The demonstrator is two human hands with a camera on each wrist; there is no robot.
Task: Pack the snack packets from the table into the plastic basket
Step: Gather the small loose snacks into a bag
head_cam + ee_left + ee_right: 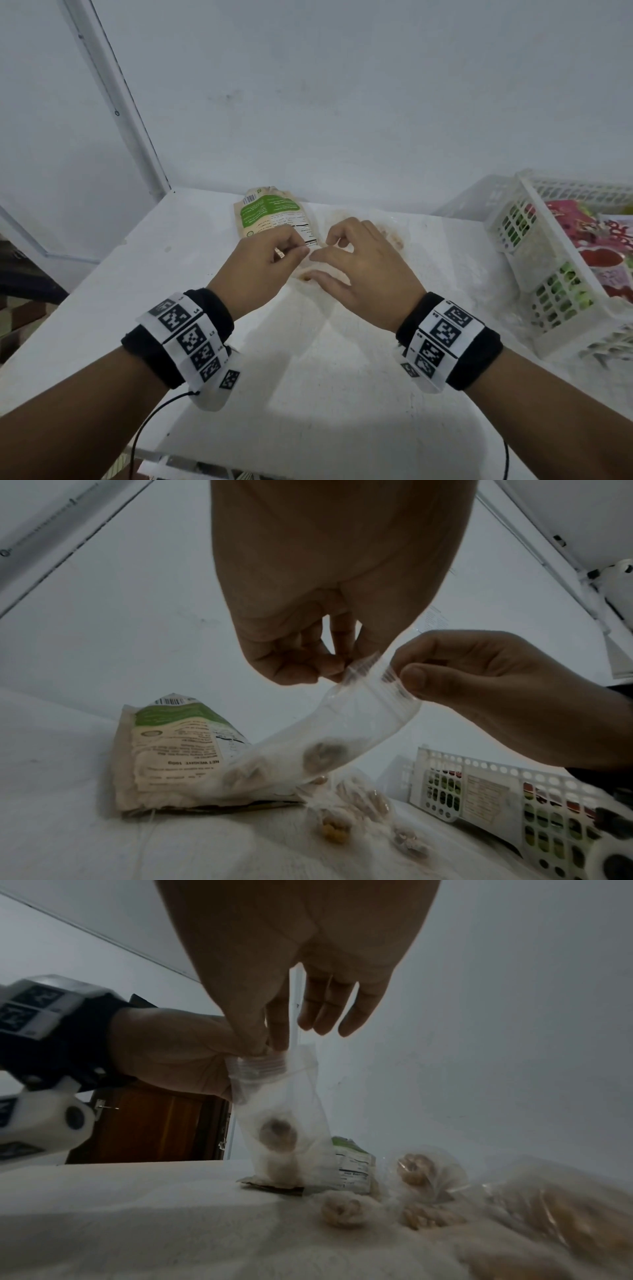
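Note:
Both hands hold a small clear zip bag [346,731] by its top strip, above the white table [308,377]. My left hand [330,669] pinches one end of the strip and my right hand [407,683] pinches the other. The bag [284,1123] hangs down with a few pale and dark pieces inside. In the head view, the left hand [301,250] and right hand [320,255] meet at the table's middle and hide most of the bag. A beige and green snack packet [274,216] lies flat just behind them. The white plastic basket [527,219] stands at the right.
Several clear bags of nuts [421,1175] lie on the table beside the hanging bag, towards the basket. The basket holds red and green packets [603,240]. A white wall rises behind the table, and a brown door [147,1123] shows at left.

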